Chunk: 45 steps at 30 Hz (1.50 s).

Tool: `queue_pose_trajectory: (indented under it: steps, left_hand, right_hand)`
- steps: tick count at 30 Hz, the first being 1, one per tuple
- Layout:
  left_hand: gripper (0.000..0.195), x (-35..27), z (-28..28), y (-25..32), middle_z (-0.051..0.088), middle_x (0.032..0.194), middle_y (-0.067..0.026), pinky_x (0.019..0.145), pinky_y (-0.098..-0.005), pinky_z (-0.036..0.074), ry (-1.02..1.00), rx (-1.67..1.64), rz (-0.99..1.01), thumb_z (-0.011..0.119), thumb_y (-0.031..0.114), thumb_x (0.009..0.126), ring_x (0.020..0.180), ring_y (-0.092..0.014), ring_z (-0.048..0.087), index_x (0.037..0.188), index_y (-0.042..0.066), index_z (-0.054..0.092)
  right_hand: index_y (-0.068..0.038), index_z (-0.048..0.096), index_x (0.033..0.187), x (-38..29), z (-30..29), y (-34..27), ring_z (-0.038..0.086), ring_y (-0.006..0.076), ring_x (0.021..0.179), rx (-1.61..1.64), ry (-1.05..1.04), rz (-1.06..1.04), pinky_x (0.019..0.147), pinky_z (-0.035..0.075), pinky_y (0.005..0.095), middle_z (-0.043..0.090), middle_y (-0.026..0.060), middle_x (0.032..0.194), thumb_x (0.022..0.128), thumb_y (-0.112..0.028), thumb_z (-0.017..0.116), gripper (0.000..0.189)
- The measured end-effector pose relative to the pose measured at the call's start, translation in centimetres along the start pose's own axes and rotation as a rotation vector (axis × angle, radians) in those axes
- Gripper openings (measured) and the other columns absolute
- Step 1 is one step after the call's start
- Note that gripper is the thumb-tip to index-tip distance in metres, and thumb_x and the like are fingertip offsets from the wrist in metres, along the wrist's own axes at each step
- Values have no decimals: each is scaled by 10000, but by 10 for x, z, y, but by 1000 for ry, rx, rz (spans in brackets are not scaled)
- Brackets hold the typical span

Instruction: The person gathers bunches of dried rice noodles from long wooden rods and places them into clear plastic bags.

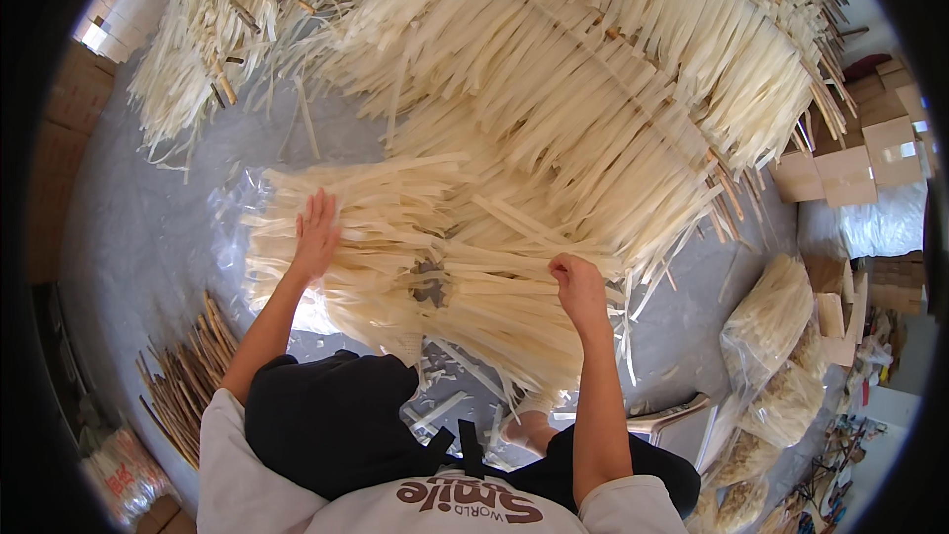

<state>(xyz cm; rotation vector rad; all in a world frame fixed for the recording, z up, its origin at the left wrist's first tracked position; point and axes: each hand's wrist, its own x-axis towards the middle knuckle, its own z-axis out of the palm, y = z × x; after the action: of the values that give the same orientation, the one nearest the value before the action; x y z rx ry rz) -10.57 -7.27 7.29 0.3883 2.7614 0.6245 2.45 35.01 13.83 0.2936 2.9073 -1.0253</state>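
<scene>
My left hand rests on a heap of pale, flat dried noodle-like strips, fingers extended and slightly apart. Beneath that heap, a clear plastic sheet shows at its left edge. My right hand is over a second bunch of strips in front of me, its fingers curled. Whether a strip is pinched between them is hidden. The two bunches meet near a small dark gap between my legs. Beyond them, more strips lie in long overlapping rows over wooden sticks.
Bare wooden sticks lie in a pile at left. Clear bags of strips stand at right, below cardboard boxes. A low seat or frame is by my right leg. Broken strips litter the grey floor.
</scene>
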Motion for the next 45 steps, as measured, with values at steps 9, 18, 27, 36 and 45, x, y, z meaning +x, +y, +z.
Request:
queue_pose_trajectory:
  steps: [9, 18, 27, 36, 45]
  left_hand:
    - [571, -2, -1, -2, 8, 1494, -76, 1069, -451, -34, 9, -1, 13, 336, 313, 925, 1375, -261, -13, 1426, 138, 127]
    - [572, 0, -1, -1, 9, 1493, -79, 1066, -454, -34, -4, 2, 24, 323, 328, 929, 1375, -258, -25, 1428, 143, 115]
    - [573, -2, 1, -4, 9, 1493, -78, 1064, -457, -37, -5, 10, 11, 324, 333, 929, 1375, -251, -25, 1428, 145, 115]
    - [584, 2, 3, -2, 1, 1495, -69, 1069, -450, -28, -5, -9, 19, 336, 327, 920, 1376, -245, -28, 1428, 147, 112]
    - [584, 1, -2, 4, 11, 1494, -69, 1072, -448, -16, -35, -3, -13, 354, 309, 912, 1375, -252, -10, 1425, 146, 129]
  right_hand:
    - [19, 491, 1149, 45, 18, 22, 420, 354, 1145, -5, -130, -170, 943, 375, 367, 458, 210, 1219, 639, -210, 763, 622]
    - [90, 190, 1344, 86, 67, 41, 238, 354, 1304, -203, -617, 226, 1068, 202, 407, 209, 254, 1408, 609, -692, 622, 1157]
    - [17, 341, 1311, 23, 61, 17, 456, 362, 1150, -342, -842, -97, 986, 329, 395, 467, 255, 1233, 462, -658, 729, 1152]
    - [1, 450, 1217, 1, 67, 35, 526, 329, 1051, -182, -607, -196, 888, 422, 368, 560, 188, 1124, 473, -486, 759, 941]
    - [-42, 529, 1132, 6, 51, 33, 588, 336, 869, -141, -572, -36, 745, 471, 403, 622, 186, 873, 535, -235, 713, 653]
